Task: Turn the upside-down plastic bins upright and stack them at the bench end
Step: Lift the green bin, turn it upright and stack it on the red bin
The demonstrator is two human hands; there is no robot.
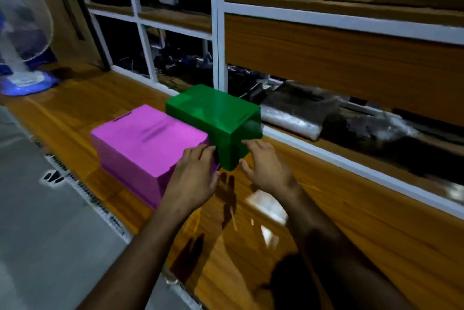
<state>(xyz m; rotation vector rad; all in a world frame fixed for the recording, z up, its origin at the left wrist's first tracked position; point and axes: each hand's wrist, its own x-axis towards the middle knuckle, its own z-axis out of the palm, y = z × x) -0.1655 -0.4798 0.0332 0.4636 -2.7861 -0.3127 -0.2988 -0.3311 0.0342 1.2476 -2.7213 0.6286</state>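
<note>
— Where are the bins?

— Both sit bottom-up on the glossy wooden table [351,221]. The pink rectangular plastic bin [148,149] is nearer the table's outer edge, and the green rectangular plastic bin [216,118] stands just beside it on the side toward the white-framed shelving [218,33]. Their long sides run next to each other; whether they touch I cannot tell.

— And the hands?

— Both reach forward with bare forearms. The left hand [193,179] lies over the near corner of the pink bin, its fingers [200,154] held loosely together and extended toward the gap between the two bins. The right hand [266,166] is at the near end of the green bin, fingers [253,146] spread and slightly curled, tips at or very near the bin's end wall. Neither hand is closed around anything.

— Is either bin lifted?

— No, each rests flat on its rim, with the closed base facing up.

— What else is around?

— A blue and white electric fan [22,40] stands at the far left end of the table, well apart from the bins. Behind the white frame, lower shelves hold dark, blurred items and a clear plastic-wrapped bundle [296,113]. Left of the table lies a grey floor [37,234].
</note>
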